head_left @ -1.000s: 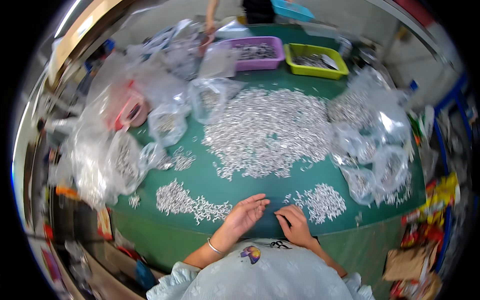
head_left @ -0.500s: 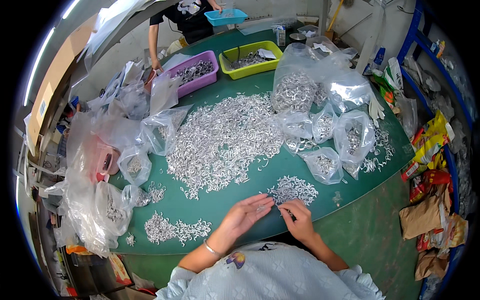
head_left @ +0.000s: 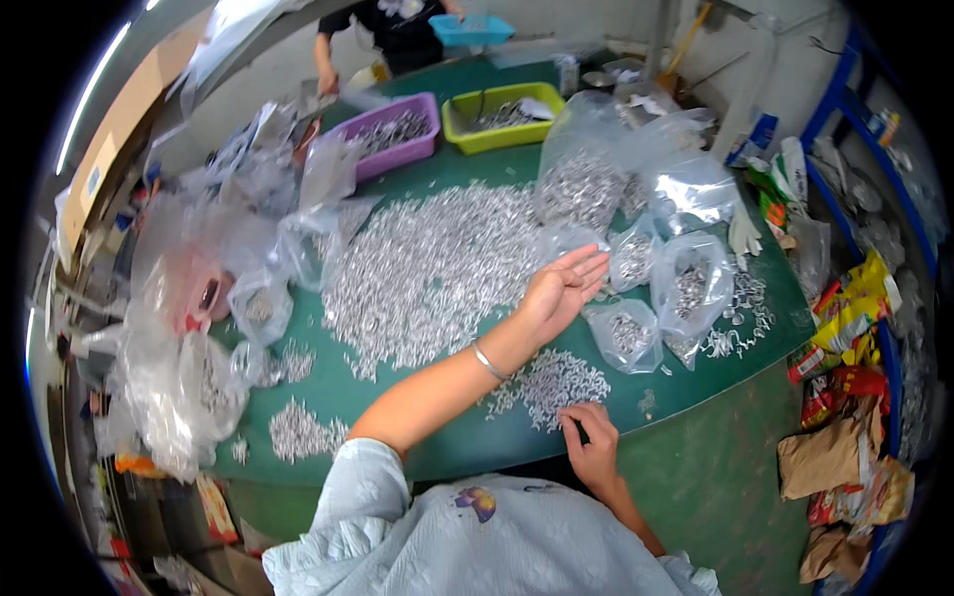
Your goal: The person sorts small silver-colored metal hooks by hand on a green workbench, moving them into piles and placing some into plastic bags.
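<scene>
My left hand (head_left: 566, 286) is raised over the table, palm turned up and fingers stretched out, near the small clear plastic bags of metal pieces. The thumb lies across the palm; whether anything is under it is blurred. My right hand (head_left: 592, 442) is at the table's near edge, fingers curled and fingertips touching a small pile of curved silvery metal pieces (head_left: 556, 385). What its fingertips pinch, if anything, is too small to make out. A much larger heap of similar pieces (head_left: 427, 268) lies behind my left forearm. One open bag of pieces (head_left: 628, 333) stands right of my left hand.
Several filled plastic bags (head_left: 696, 283) stand at the right. Clear bags (head_left: 159, 387) crowd the left side, with another pile (head_left: 301, 435) nearby. Purple (head_left: 432, 124) and yellow-green (head_left: 457, 134) bins stand at the back. Across the table, a person holds a blue basket (head_left: 472, 32).
My left hand has moved from beside my right hand, up and forward toward the bags. My right hand stays by the small pile. The view has shifted slightly, and the other person's lower hand has lifted.
</scene>
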Demonstrator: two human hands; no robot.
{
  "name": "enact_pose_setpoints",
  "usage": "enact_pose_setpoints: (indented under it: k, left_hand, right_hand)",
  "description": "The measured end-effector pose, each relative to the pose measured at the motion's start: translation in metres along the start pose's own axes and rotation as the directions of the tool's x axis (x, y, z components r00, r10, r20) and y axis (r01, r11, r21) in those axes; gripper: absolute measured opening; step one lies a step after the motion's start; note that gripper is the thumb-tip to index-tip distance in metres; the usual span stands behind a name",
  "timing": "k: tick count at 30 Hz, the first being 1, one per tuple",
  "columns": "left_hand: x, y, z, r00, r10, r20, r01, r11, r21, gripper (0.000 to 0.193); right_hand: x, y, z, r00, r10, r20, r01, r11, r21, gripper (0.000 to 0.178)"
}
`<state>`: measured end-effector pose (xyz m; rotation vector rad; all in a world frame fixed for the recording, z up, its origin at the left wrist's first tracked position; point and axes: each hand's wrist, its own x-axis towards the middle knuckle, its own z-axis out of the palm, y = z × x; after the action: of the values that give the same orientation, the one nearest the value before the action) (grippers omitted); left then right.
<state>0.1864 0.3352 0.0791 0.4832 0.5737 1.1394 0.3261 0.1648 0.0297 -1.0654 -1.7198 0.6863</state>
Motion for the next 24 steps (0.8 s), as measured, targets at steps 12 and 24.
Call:
enact_pose_setpoints:
  k: [12, 24]
  left_hand:
    - [-0.226, -0.018, -0.110, 0.734, 0.673, -0.091, 0.232, -0.122, 0.965, 0.032]
    - [-0.245, -0.029, -0.109, 0.651, 0.684, -0.330, 0.171, 0.291, 0.941, 0.013]
  right_hand:
    - [0.014, -0.008, 0.026, 0.947, -0.085, 0.308, 0.078, 0.996, 0.033, 0.010]
    - [0.019, -0.019, 0.052, 0.862, -0.151, 0.485, 0.125, 0.988, 0.085, 0.010]
